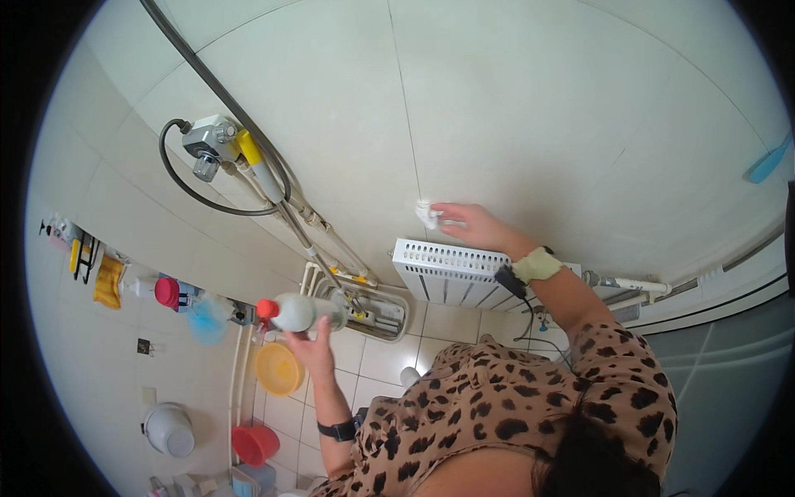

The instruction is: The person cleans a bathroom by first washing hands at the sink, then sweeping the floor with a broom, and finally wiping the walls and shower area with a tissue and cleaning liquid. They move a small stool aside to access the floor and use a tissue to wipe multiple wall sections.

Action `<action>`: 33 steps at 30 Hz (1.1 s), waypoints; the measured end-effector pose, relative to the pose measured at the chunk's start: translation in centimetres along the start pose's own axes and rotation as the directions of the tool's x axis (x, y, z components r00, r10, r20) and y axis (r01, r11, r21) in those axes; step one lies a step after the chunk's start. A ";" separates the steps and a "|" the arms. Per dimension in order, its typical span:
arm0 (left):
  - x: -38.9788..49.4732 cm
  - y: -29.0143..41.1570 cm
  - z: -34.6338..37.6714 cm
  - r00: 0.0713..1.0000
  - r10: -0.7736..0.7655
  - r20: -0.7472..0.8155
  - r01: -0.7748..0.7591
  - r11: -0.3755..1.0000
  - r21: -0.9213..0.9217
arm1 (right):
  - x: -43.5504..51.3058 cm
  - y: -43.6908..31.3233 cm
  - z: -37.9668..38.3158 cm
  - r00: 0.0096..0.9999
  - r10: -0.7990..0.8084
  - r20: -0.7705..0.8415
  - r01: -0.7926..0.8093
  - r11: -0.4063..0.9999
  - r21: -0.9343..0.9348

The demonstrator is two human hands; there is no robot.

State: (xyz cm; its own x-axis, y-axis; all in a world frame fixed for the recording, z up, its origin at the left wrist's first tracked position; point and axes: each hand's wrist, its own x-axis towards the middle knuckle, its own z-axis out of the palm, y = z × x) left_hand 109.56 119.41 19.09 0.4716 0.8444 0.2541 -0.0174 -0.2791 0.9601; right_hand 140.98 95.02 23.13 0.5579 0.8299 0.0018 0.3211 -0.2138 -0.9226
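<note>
My left hand [315,351] grips a plastic bottle [297,312] with a red cap, its body tilted on its side with the cap toward the left. In my right hand [473,225] is a crumpled white cloth or tissue [427,214], held at the fingertips against the tiled wall [497,112] near a vertical joint line. A white panel radiator [452,271] with a slotted top sits just below that hand. Around my right forearm is a pale band [538,265] with a dark device and a hanging cable.
A mop [267,180] with a yellow-tipped handle leans by the shower mixer [211,140], its head in a grey bucket [394,314]. An orange basin [279,369] and a red bucket [255,444] stand on the floor. A heating pipe [627,283] runs right of the radiator.
</note>
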 end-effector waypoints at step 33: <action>-1.5 -0.8 11.7 0.944 0.049 0.326 -0.037 0.998 -0.042 | 4.3 -4.0 -1.0 0.751 -0.489 -0.444 0.465 0.869 -0.169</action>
State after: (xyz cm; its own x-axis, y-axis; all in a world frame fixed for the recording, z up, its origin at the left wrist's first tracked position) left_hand 119.23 113.01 16.53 0.7321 0.6343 0.2484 -0.0721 -0.2905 0.9542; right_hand 142.93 98.92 27.20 0.6018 0.4990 0.6235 0.6682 0.1130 -0.7354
